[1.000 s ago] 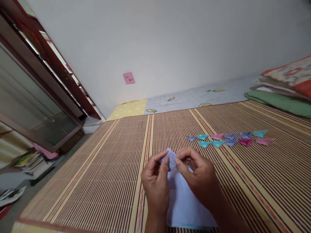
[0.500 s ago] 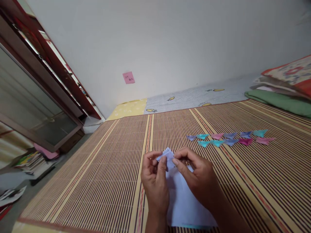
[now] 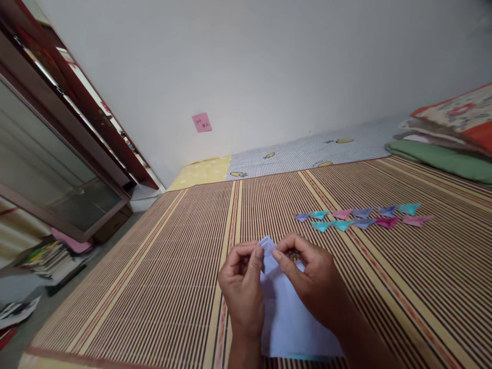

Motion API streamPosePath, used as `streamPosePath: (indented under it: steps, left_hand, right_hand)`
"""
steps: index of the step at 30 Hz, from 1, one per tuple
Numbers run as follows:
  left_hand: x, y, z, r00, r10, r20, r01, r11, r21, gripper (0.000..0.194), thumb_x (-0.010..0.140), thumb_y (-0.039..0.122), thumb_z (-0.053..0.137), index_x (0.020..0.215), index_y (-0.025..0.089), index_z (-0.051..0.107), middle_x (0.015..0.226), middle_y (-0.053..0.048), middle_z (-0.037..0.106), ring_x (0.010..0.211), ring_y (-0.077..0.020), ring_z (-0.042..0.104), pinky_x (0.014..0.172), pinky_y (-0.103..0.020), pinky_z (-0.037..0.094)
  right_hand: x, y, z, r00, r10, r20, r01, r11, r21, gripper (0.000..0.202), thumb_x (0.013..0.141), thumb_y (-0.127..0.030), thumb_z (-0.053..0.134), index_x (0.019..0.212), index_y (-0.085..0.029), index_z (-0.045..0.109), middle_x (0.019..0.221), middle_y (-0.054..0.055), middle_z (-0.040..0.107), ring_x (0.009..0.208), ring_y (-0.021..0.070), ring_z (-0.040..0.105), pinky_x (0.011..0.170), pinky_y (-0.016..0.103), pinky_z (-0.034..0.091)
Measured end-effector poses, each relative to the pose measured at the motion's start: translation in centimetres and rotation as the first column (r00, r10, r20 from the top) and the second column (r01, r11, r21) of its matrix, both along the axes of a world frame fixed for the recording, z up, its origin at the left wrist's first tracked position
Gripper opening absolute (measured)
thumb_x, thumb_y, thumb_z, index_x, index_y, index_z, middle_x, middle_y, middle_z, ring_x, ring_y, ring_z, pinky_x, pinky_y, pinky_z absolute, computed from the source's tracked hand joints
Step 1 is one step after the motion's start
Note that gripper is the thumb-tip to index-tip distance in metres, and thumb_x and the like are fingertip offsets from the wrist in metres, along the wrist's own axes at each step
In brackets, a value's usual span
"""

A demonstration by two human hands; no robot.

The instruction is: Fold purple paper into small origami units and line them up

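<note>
A small piece of folded lavender paper (image 3: 268, 246) is pinched between my left hand (image 3: 244, 287) and my right hand (image 3: 311, 277). Thumb and fingertips of each hand press on its sides, and its narrow folded top sticks up between them. Below my hands lies a larger pale lavender sheet (image 3: 294, 323), or a stack of sheets, with a turquoise edge showing at the bottom. Beyond my right hand, several small folded paper pieces (image 3: 364, 223) in blue, turquoise, pink and magenta lie in two rows.
Everything lies on a striped bamboo mat (image 3: 172, 266). Folded bedding, with a green cloth (image 3: 438, 161) at its bottom, sits at the far right. A pink note (image 3: 202, 122) is stuck on the wall. Left of the mat's edge are a glass-panelled door (image 3: 54, 154) and stacked books (image 3: 49, 259).
The paper's top has gone from a wide pointed triangle to a narrower, blunter shape. My left hand has shifted slightly left and my right hand stays nearly in place.
</note>
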State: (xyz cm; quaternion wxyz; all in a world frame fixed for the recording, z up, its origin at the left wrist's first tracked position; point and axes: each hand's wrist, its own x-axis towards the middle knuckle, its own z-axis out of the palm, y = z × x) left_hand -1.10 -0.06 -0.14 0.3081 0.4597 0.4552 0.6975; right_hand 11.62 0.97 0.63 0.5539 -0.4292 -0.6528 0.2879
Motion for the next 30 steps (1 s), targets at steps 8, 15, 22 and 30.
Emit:
streamPosePath:
  steps: [8,15,22,30]
  left_hand:
    - [0.2,0.1,-0.3,0.998,0.065,0.017,-0.064,0.997,-0.053,0.011,0.081,0.028,0.082,0.082,0.018,0.077,0.070,0.000,0.070,0.062,-0.0114,0.062,0.059,-0.020,0.052]
    - [0.2,0.0,-0.3,0.994,0.106,0.038,-0.103,0.991,-0.082,0.013,0.079,0.027,0.082,0.075,0.017,0.076,0.065,0.001,0.069,0.060,-0.0108,0.061,0.058,-0.019,0.052]
    - [0.5,0.1,0.0,0.991,0.100,0.083,-0.094,0.993,-0.076,0.014,0.077,0.026,0.084,0.081,0.017,0.074,0.069,0.000,0.071,0.062,-0.0116,0.065,0.060,-0.019,0.055]
    - [-0.6,0.4,-0.1,0.997,-0.065,-0.037,0.058,0.985,-0.165,0.017,0.082,0.033,0.078,0.084,0.016,0.078,0.066,0.000,0.068,0.059,-0.0115,0.059,0.055,-0.020,0.049]
  right_hand:
    - [-0.2,0.1,-0.1,1.000,-0.010,0.010,0.010,1.000,-0.025,0.019,0.093,-0.026,0.059,0.074,-0.020,0.059,0.065,-0.002,0.060,0.058,0.0139,0.056,0.056,0.026,0.044]
    - [-0.4,-0.1,-0.3,0.999,-0.029,-0.014,0.028,0.999,-0.017,0.019,0.093,-0.025,0.059,0.074,-0.021,0.058,0.064,-0.003,0.059,0.058,0.0139,0.057,0.055,0.026,0.044]
    - [-0.7,0.1,-0.9,0.991,-0.029,-0.129,0.030,1.000,0.007,0.014,0.092,-0.023,0.063,0.079,-0.021,0.058,0.077,0.000,0.065,0.071,0.0163,0.064,0.066,0.030,0.051]
    - [0.1,0.6,-1.3,0.993,0.009,-0.121,-0.015,0.999,-0.047,0.013,0.094,-0.029,0.063,0.103,-0.020,0.066,0.085,0.002,0.070,0.080,0.0183,0.069,0.073,0.032,0.054]
